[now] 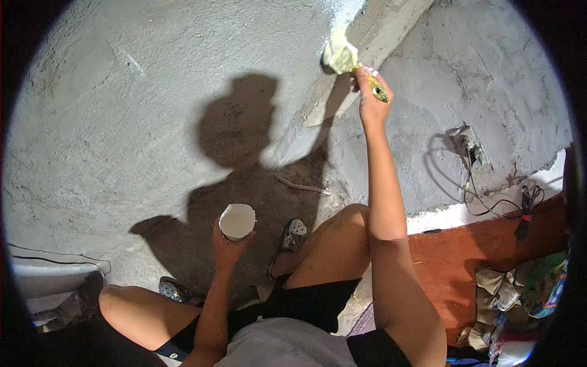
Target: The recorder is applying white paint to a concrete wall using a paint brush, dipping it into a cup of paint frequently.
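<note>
My right hand [375, 98] grips the yellow-green handle of a paintbrush [341, 57] whose bristles are coated in white paint. The bristles touch the grey plastered wall [160, 105] beside a raised concrete ledge [339, 89]. A wet white patch [343, 16] shows above the brush. Specks of white mark the fingers of this hand. Lower down, my left hand [229, 250] holds a cup [237, 220] with an uneven rim and a pale inside. How much is in the cup, I cannot tell.
At the right, a cable [479, 202] runs from a wall recess [470, 142] to a bundled cord on a reddish-brown board [440, 275]. Bags and loose items [500, 298] lie at lower right. A white object [55, 280] stands at lower left. My shadow falls on the wall and floor.
</note>
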`<act>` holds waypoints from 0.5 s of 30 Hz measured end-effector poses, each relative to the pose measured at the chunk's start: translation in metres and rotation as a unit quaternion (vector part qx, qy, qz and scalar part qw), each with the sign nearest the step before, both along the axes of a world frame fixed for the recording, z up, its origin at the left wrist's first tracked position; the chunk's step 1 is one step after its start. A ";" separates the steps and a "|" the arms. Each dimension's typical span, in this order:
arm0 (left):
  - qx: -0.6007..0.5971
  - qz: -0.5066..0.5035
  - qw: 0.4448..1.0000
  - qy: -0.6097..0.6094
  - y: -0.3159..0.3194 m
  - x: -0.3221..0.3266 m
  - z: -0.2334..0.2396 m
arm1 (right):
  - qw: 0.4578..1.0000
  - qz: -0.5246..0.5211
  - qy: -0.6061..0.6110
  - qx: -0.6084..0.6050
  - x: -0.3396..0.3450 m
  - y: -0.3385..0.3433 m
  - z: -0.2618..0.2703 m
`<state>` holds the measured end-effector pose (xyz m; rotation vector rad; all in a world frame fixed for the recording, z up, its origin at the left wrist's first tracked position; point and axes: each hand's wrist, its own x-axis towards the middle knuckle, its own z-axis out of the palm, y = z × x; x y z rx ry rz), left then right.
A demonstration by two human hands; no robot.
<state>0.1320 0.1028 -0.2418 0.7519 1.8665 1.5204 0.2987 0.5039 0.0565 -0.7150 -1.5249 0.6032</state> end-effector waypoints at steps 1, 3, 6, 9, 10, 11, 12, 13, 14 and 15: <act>0.029 0.008 1.000 -0.004 0.002 0.000 -0.004 | 0.999 0.002 -0.040 -0.016 0.004 0.002 -0.005; 0.012 -0.003 1.000 -0.006 0.004 0.004 0.008 | 0.996 -0.002 -0.088 -0.029 0.018 0.005 -0.007; -0.016 0.002 1.000 0.007 0.002 0.001 0.009 | 0.980 -0.001 -0.193 -0.055 0.015 -0.011 0.003; -0.006 0.001 1.000 -0.002 -0.001 0.001 0.000 | 0.988 -0.006 -0.154 -0.006 0.003 -0.012 0.015; 0.012 -0.009 1.000 -0.016 0.000 0.002 0.000 | 0.988 -0.004 -0.153 -0.004 -0.002 -0.012 0.022; 0.013 -0.007 1.000 -0.015 0.000 0.003 0.000 | 0.993 -0.010 -0.118 0.028 -0.007 -0.012 0.029; 0.022 -0.003 1.000 -0.007 -0.001 0.005 0.001 | 0.995 -0.016 -0.082 0.060 -0.012 -0.012 0.033; 0.031 0.001 1.000 0.001 -0.002 0.005 0.001 | 0.995 -0.015 -0.081 0.060 -0.017 -0.011 0.033; 0.032 0.002 0.999 0.002 -0.002 0.004 0.001 | 0.996 -0.007 -0.034 0.077 -0.021 -0.010 0.034; 0.013 -0.002 1.000 0.012 -0.004 0.002 0.002 | 0.996 0.002 0.014 0.093 -0.027 -0.011 0.035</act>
